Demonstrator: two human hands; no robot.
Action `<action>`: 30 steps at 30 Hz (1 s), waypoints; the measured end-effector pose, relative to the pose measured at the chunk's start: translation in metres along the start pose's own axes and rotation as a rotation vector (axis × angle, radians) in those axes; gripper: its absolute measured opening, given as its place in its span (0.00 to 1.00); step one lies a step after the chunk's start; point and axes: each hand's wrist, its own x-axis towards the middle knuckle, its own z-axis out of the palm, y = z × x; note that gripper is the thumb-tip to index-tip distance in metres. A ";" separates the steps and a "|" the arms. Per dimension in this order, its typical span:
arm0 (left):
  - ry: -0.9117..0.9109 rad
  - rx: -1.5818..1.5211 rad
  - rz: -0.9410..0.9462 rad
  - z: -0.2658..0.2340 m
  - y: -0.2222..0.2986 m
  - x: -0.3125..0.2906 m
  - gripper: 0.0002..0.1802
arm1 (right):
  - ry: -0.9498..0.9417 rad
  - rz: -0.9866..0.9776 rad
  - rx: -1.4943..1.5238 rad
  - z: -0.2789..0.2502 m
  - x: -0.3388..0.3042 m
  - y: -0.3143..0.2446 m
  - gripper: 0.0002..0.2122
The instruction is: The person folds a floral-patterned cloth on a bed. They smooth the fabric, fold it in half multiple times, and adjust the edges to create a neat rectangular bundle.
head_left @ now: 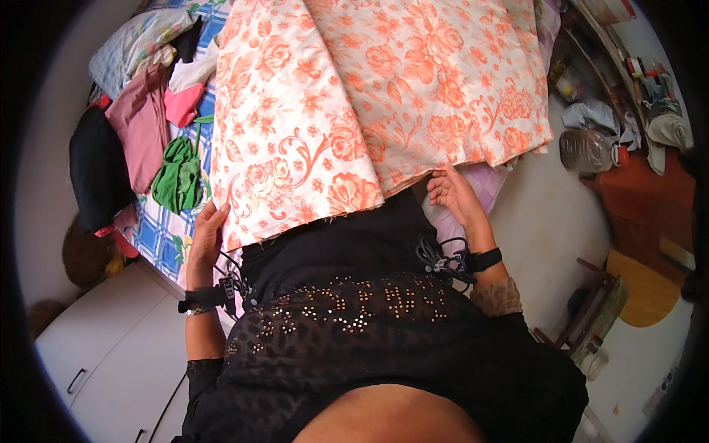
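A large white cloth with orange flowers (436, 66) spreads out in front of me, with a folded panel of it lying on top at the left. Its near edge is frayed and hangs by my black clothing. My left hand (208, 232) pinches the cloth's near left corner, thumb on top and the other fingers partly hidden under it. At the near right edge, my right hand (452, 196) has its fingertips at the border of the cloth, gripping it with the fingers curled. Both wrists carry black straps with cables.
Left of the cloth, a blue checked bedcover (151, 229) holds a green garment (177, 173), a pink garment (140, 125) and a black one (96, 170). A white cabinet (111, 347) stands near left. At right are a clear plastic jug (587, 151) and a wooden stool (591, 310).
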 end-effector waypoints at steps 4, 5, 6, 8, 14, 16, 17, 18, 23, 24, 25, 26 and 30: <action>0.006 -0.051 -0.092 0.009 -0.001 -0.008 0.26 | 0.070 0.011 -0.091 0.008 0.005 0.002 0.19; -0.009 -0.088 -0.096 0.012 0.000 -0.011 0.28 | 0.047 -0.012 -0.146 0.009 0.006 0.004 0.18; 0.022 -0.030 -0.112 0.014 0.002 -0.015 0.29 | 0.047 -0.034 -0.144 0.007 0.006 0.006 0.17; -0.041 -0.034 -0.116 0.017 0.005 -0.022 0.32 | 0.033 -0.045 -0.167 0.001 0.004 0.009 0.15; -0.047 0.102 -0.217 0.017 0.011 -0.034 0.23 | 0.017 0.055 -0.343 -0.014 -0.018 0.003 0.14; -0.052 0.074 -0.229 0.015 0.010 -0.035 0.21 | -0.001 0.092 -0.405 -0.005 -0.026 -0.012 0.14; -0.051 0.087 -0.238 0.013 0.010 -0.036 0.21 | -0.110 0.050 -0.416 0.004 -0.028 -0.020 0.14; -0.053 0.101 -0.246 0.012 0.009 -0.036 0.21 | -0.159 0.035 -0.448 0.014 -0.028 -0.031 0.14; -0.052 0.301 -0.199 -0.006 0.018 -0.028 0.22 | -0.352 -0.131 -0.563 0.069 -0.022 -0.081 0.15; -0.029 0.218 -0.179 -0.010 0.020 -0.024 0.21 | -0.267 -0.151 -0.627 0.075 -0.018 -0.089 0.15; -0.005 0.136 -0.162 -0.015 0.022 -0.019 0.21 | -0.248 -0.208 -0.658 0.079 -0.013 -0.095 0.15; 0.011 0.107 -0.103 -0.020 0.024 -0.013 0.22 | -0.286 -0.292 -0.656 0.079 -0.007 -0.102 0.15; -0.094 -0.137 -0.006 -0.031 0.024 0.024 0.25 | 0.172 -0.446 -0.582 0.039 0.015 -0.130 0.15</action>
